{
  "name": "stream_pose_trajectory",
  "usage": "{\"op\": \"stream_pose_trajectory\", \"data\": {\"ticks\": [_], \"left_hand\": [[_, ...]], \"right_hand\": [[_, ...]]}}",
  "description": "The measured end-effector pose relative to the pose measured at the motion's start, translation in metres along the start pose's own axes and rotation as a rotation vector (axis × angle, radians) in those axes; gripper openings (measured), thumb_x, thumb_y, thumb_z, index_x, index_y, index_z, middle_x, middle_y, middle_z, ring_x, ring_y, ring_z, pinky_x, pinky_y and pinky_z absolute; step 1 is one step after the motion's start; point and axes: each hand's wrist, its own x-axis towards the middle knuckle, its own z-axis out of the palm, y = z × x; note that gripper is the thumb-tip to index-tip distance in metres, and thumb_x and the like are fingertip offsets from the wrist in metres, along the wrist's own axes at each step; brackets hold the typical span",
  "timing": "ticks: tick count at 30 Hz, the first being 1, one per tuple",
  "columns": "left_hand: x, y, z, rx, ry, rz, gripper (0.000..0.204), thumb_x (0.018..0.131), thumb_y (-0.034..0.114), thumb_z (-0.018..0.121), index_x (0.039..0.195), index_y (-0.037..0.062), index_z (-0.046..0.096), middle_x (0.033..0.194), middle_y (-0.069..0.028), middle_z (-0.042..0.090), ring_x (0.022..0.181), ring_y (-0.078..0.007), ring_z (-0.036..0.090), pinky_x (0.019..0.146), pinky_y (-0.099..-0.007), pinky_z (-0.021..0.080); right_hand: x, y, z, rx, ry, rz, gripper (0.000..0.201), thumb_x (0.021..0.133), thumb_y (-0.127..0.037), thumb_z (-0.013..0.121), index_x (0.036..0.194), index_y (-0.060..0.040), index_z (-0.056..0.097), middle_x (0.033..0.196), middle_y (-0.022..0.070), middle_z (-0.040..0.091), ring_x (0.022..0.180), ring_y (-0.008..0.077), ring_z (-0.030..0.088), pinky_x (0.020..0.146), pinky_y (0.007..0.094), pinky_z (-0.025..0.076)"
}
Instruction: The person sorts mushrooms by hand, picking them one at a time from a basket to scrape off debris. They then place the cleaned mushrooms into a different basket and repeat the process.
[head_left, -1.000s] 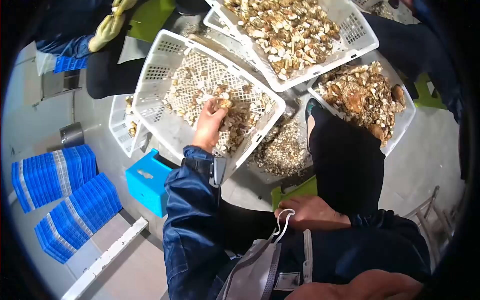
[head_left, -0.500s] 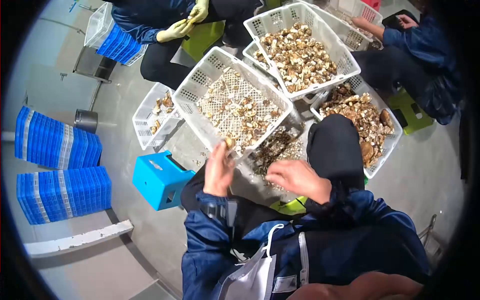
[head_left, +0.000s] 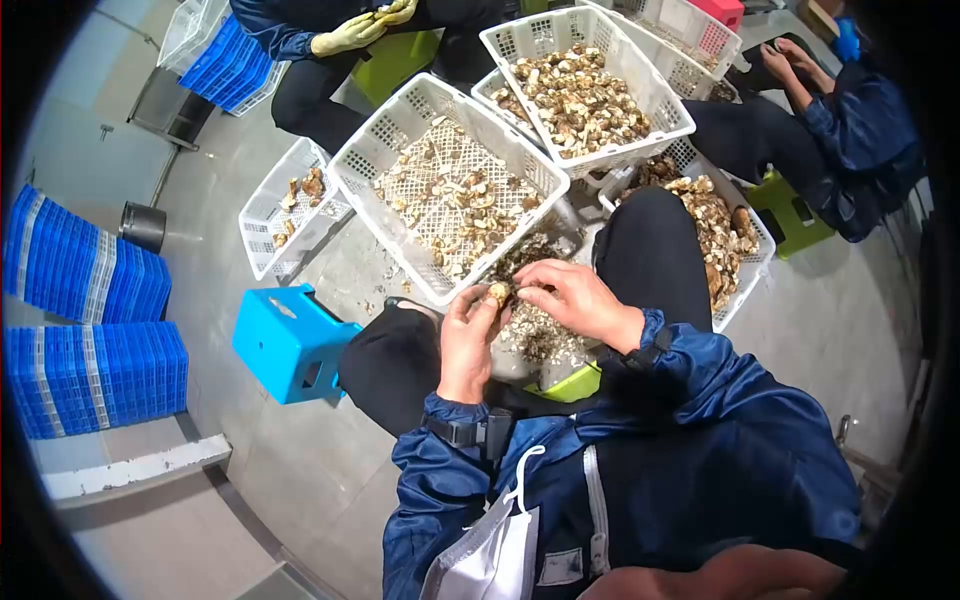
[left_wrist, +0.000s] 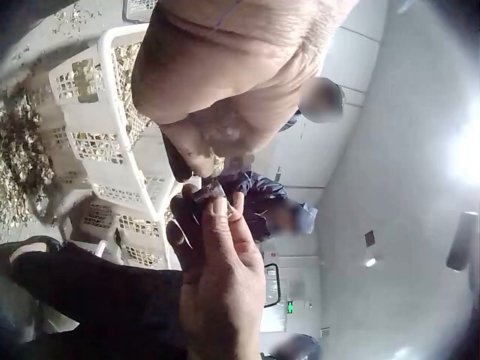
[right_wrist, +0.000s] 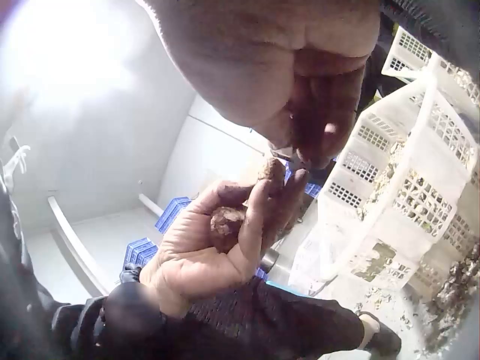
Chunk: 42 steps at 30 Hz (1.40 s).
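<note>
In the head view both hands meet over the person's lap, just in front of a large white crate (head_left: 345, 165) of mushrooms. My left hand (head_left: 470, 340) holds a mushroom (head_left: 498, 292) at its fingertips. From the right wrist view, that mushroom (right_wrist: 271, 172) stands up between thumb and fingers, and a second brownish lump (right_wrist: 227, 225) lies in the curled palm. My right hand (head_left: 580, 303) comes in from the right and pinches a small, thin, blade-like piece (left_wrist: 210, 191) against the mushroom's end; its full shape is hidden by the fingers.
Trimmings (head_left: 545, 335) lie on the floor below the hands. A fuller mushroom crate (head_left: 500, 45) and another crate (head_left: 745, 285) stand right. At left are a blue stool (head_left: 285, 340), a small crate (head_left: 255, 215) and stacked blue crates (head_left: 100, 380). Two other people sit across.
My left hand has drawn back out of the large crate with a mushroom and come up to the lap. My right hand has risen from the lap to meet it.
</note>
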Motion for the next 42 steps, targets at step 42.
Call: {"op": "stream_pose_trajectory", "data": {"ticks": [42], "left_hand": [[0.004,-0.008,-0.004,0.679,-0.184,0.504,0.023,0.089,-0.01,0.069,0.109,-0.0004,0.065,0.128,-0.014,0.066,0.116,-0.0184,0.062,0.098,-0.0297,0.049]], "right_hand": [[0.001,0.024,0.007,0.54,-0.065,0.3,0.019,0.098,-0.017,0.067,0.102,0.0011,0.068,0.089,-0.001,0.067,0.078,0.0023,0.053,0.067,0.0217,0.046]]}}
